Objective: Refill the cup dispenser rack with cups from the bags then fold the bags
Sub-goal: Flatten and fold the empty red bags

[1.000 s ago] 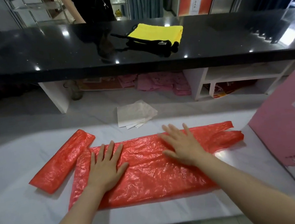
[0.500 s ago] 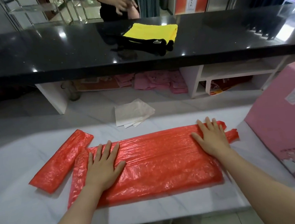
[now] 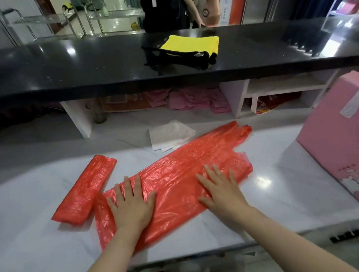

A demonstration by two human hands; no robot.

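Both hands lie flat with fingers straight, left hand [image 3: 130,203] and right hand [image 3: 221,188] pressing the red plastic bag [image 3: 178,179] on the bench [image 3: 275,171], gripping nothing. Its long axis runs from near-left up to far-right, handles [image 3: 236,130] beyond the right hand, so that hand seems better placed to fold them in.

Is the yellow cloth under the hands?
No, the yellow cloth lies on the black counter; both hands press a red bag.

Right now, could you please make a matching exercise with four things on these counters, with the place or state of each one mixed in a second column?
Things:
1. flat red bag
2. folded red bag
3. yellow cloth
4. pink box

Places or states:
A. on the black counter
B. at the right edge
C. under both hands
D. lying untouched, left of the hands

Pairs: 1-C, 2-D, 3-A, 4-B
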